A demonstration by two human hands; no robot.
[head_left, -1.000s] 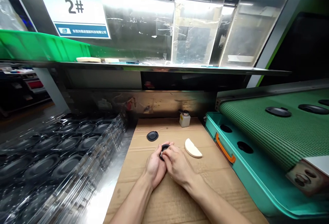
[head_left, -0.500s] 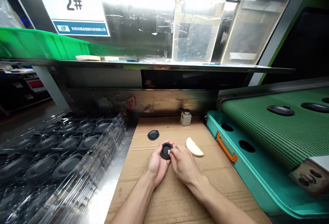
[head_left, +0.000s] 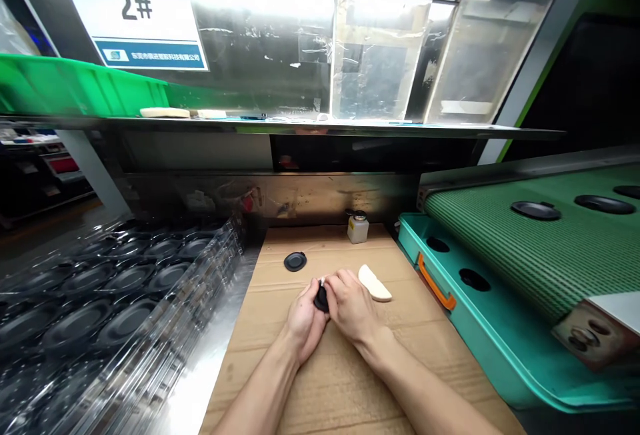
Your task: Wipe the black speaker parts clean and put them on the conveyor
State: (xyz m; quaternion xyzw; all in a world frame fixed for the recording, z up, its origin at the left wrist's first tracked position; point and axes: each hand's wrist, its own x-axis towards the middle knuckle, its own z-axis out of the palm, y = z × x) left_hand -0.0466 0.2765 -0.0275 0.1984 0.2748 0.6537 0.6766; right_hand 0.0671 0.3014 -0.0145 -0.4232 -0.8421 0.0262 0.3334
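So, biggest stuff first: there's a green conveyor belt (head_left: 480, 242) off to the right of both hands, with a teal bin (head_left: 477, 355) partly tucked under it. Clear plastic trays (head_left: 150, 348) full of black discs sit well left of the hands, and a cardboard sheet (head_left: 345, 388) lies right below them.

The left hand (head_left: 303, 318) cradles a black plastic disc (head_left: 321, 298), tipped up between the two hands. The right hand (head_left: 353, 305) has its fingers bunched against the disc's edge by a whitish scrap (head_left: 323, 280); can't tell whether they're pinching the scrap, the disc or both.

Handling-wise, I'd guess the disc is light, fairly stiff and a bit slick, not very fragile but maybe easy to scuff. Best hold is probably by the rim, off the flat face.

Counts: three discs on the belt, two dark round pieces in the bin, too many in the trays to count. One cream half-moon pad (head_left: 374, 284) just beyond the right hand, one squat bottle (head_left: 358, 229) farther past it, one spare disc (head_left: 295, 261) beyond the left, one disc held.
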